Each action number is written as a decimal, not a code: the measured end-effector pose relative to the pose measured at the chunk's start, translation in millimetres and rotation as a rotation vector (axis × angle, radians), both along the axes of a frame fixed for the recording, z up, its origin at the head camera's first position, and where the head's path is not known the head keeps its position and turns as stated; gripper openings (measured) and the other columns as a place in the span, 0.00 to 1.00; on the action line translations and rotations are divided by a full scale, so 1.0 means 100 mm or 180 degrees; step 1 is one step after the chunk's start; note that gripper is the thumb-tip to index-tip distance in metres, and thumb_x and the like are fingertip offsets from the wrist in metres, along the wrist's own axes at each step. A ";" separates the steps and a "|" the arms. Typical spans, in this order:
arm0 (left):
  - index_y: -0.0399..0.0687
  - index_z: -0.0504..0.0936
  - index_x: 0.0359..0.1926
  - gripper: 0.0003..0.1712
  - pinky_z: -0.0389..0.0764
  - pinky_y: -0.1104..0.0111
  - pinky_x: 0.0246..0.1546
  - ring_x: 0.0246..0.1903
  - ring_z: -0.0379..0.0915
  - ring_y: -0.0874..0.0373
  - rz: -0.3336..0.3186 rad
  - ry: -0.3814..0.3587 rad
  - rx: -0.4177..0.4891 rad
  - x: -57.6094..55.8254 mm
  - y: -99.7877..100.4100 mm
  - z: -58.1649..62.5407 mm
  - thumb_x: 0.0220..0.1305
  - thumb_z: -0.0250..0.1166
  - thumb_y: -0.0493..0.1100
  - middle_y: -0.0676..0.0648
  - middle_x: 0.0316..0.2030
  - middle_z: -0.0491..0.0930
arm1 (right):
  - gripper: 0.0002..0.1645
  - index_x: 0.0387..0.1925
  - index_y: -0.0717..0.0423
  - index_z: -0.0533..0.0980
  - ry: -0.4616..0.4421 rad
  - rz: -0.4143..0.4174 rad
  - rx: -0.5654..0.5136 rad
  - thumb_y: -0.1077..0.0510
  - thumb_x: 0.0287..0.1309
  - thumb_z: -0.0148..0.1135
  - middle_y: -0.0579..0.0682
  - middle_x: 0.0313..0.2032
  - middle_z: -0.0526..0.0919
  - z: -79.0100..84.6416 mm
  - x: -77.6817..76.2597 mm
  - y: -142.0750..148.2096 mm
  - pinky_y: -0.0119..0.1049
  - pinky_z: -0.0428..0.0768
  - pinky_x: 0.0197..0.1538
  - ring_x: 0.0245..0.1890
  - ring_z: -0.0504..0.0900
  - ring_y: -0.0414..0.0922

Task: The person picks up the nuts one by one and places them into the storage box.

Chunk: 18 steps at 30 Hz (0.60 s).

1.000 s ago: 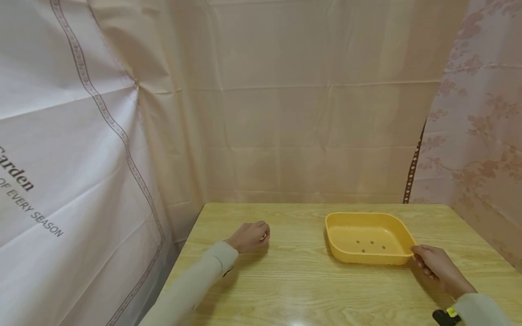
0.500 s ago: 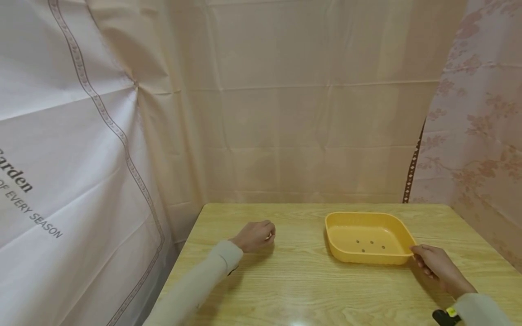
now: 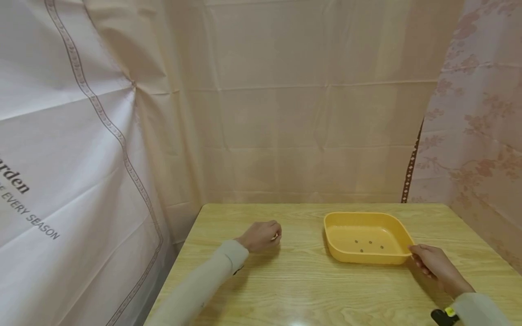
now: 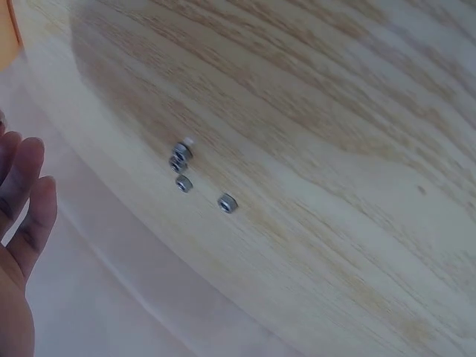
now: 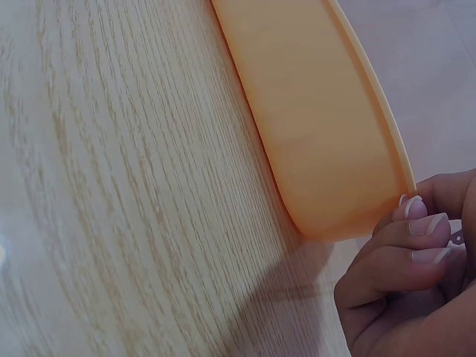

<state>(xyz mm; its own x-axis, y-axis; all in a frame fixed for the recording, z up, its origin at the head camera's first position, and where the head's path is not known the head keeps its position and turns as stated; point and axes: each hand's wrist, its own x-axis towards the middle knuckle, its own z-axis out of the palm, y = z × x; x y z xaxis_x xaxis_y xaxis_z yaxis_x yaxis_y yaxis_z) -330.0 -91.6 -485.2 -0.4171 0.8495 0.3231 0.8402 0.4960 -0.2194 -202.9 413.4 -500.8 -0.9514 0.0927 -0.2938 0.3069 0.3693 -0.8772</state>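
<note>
A plain beige cloth (image 3: 310, 117) hangs behind the work, with a white printed cloth (image 3: 94, 154) at left and a floral cloth (image 3: 485, 113) at right. Before them lies the wood-grain surface (image 3: 302, 283), bearing a yellow rectangular tray (image 3: 367, 259) with rounded corners, which sits upright on the right half. Pale sleeves cover both arms, the left sleeve (image 3: 218, 271) reaching in over the surface and the right sleeve (image 3: 481, 310) at the lower right edge, where a black wrist device (image 3: 443, 317) with a yellow mark shows. The hands are well apart. The right hand (image 3: 438, 267) pinches the tray's rim at the near right corner, its fingers bent, and covers that corner. The left hand (image 3: 260, 236) hangs low over the left half of the surface with fingers curled inward; whether its tips grip anything cannot be told. The tray's left wall stands between this hand and the inside. In the left wrist view, four metal hex nuts (image 4: 227, 203) lie on the surface, three bunched closely and one slightly apart. Inside the tray lie four tiny dark ring-like pieces (image 3: 370, 242), too small to identify surely.
</note>
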 end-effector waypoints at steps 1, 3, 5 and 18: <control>0.51 0.82 0.40 0.03 0.67 0.80 0.21 0.22 0.65 0.71 -0.0004 0.0000 -0.0001 0.00 0.01 0.00 0.74 0.62 0.43 0.54 0.35 0.80 | 0.24 0.31 0.54 0.71 0.0008 0.0002 0.0004 0.46 0.81 0.41 0.43 0.24 0.69 0.00 0.00 0.00 0.31 0.71 0.25 0.20 0.66 0.37; 0.51 0.82 0.40 0.04 0.66 0.81 0.21 0.22 0.65 0.71 0.0003 -0.0033 -0.0004 0.00 0.04 0.00 0.74 0.62 0.43 0.54 0.35 0.80 | 0.24 0.31 0.54 0.71 0.0020 0.0004 0.0013 0.46 0.81 0.41 0.43 0.23 0.69 0.00 0.00 0.00 0.31 0.71 0.25 0.20 0.66 0.37; 0.51 0.82 0.41 0.04 0.66 0.81 0.21 0.22 0.65 0.71 0.0006 -0.0065 -0.0009 0.01 0.05 -0.01 0.74 0.62 0.43 0.54 0.35 0.80 | 0.24 0.31 0.54 0.71 0.0034 -0.0003 0.0007 0.46 0.81 0.41 0.43 0.23 0.69 0.00 0.01 -0.01 0.31 0.71 0.24 0.19 0.66 0.37; 0.53 0.82 0.41 0.06 0.65 0.82 0.21 0.22 0.63 0.73 0.0016 -0.0104 -0.0039 -0.01 0.16 -0.03 0.75 0.60 0.45 0.56 0.35 0.79 | 0.23 0.30 0.54 0.71 0.0090 -0.0025 0.0002 0.47 0.81 0.42 0.43 0.22 0.69 -0.02 0.01 -0.01 0.31 0.71 0.23 0.18 0.66 0.37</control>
